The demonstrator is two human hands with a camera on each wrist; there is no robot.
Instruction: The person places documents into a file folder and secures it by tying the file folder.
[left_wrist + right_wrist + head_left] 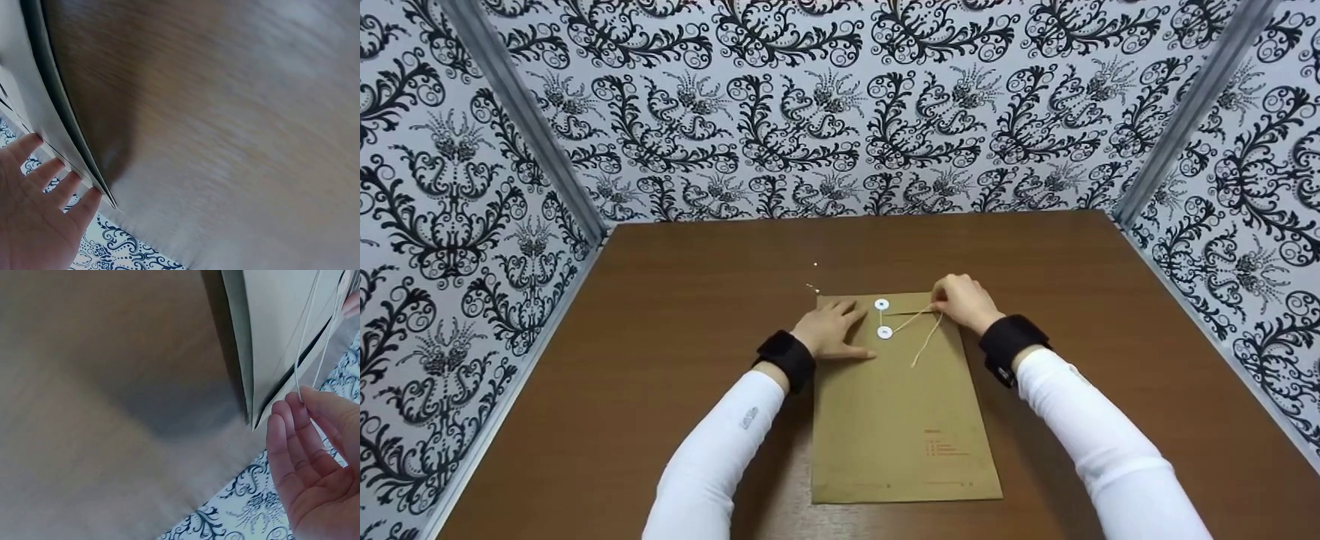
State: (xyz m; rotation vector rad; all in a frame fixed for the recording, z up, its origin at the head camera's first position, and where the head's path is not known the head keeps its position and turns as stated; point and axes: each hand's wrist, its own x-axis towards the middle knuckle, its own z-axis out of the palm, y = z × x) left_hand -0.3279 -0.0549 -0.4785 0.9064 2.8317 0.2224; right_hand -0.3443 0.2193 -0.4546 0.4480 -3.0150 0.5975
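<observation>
A brown kraft envelope (900, 420) lies lengthwise on the wooden table (675, 315). Near its far end are two white closure discs (881, 304) (885, 332) with a thin string (926, 339) running from them. My left hand (836, 326) rests flat on the envelope's far left corner, fingers straight. My right hand (952, 301) pinches the string at the far right edge, pulling it sideways from the discs. In the left wrist view the straight fingers (53, 174) touch the envelope's edge (39, 107). The right wrist view shows the string (304, 354) meeting my fingertips (295, 408) beside the envelope (275, 326).
Walls with black-and-white patterned paper (840, 105) close the table in on the left, back and right. Bare tabletop lies on both sides of the envelope and behind it. A few tiny pale specks (813, 285) sit just beyond the envelope.
</observation>
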